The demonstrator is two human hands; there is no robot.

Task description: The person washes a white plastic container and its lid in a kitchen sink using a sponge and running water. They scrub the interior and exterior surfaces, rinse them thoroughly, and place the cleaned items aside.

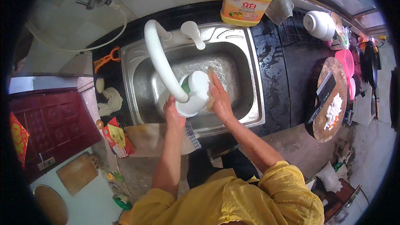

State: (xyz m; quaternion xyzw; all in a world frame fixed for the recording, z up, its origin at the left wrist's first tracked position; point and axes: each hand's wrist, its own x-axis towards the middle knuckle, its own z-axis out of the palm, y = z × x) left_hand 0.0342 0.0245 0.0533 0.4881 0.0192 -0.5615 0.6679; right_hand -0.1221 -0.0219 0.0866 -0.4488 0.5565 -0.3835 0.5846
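A white bowl-like container (200, 88) with a green patch on its side is held tilted over the stainless steel sink (143, 84). My left hand (173, 112) grips its near left edge, right by the spout of the white faucet (157, 59). On the other side, my right hand (220, 98) presses a tan scrubbing cloth or pad (211, 72) against the container. Both hands look wet. Water ripples at the bottom of the basin. The container's inside and several of my fingers are hidden.
A yellow detergent jug (247, 1) stands behind the sink. On the right, a cleaver (322, 95) and chopped white pieces (333, 111) lie on a round wooden chopping board (322, 131). Stacked white bowls (317, 25) are beyond. A pale rag (111, 100) lies left.
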